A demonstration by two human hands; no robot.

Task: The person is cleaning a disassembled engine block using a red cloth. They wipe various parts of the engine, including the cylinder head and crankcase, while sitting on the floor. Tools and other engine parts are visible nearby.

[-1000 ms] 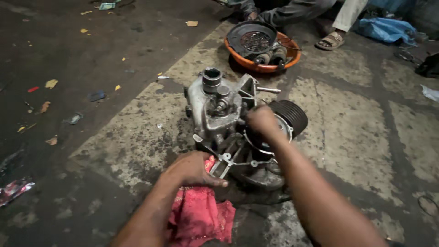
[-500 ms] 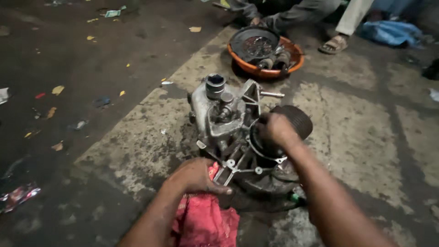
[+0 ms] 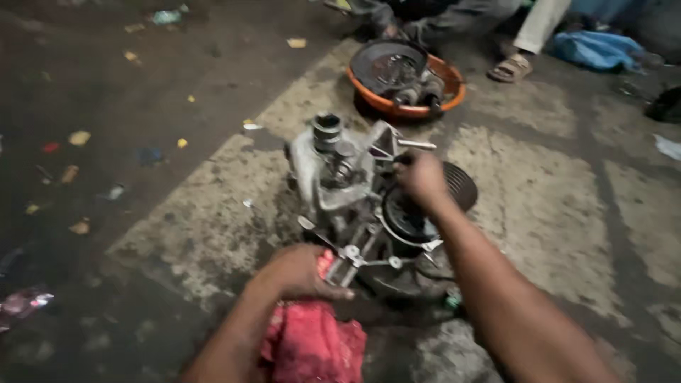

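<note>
engine (image 3: 347,191) mid floor, basin (image 3: 404,106) behind, cloth (image 3: 312,344) in front

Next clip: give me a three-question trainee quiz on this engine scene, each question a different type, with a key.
1. True or false: the left hand lies on the red cloth at the near edge of the engine block.
2. Where is the right hand?
A. in the orange basin
B. on top of the engine, beside the black ribbed cylinder
C. flat on the floor
3. Fill in: the orange basin holding dark parts sits ___ the engine, near another person's sandalled foot.

Key: 1 true; 2 B; 3 beyond.
</note>
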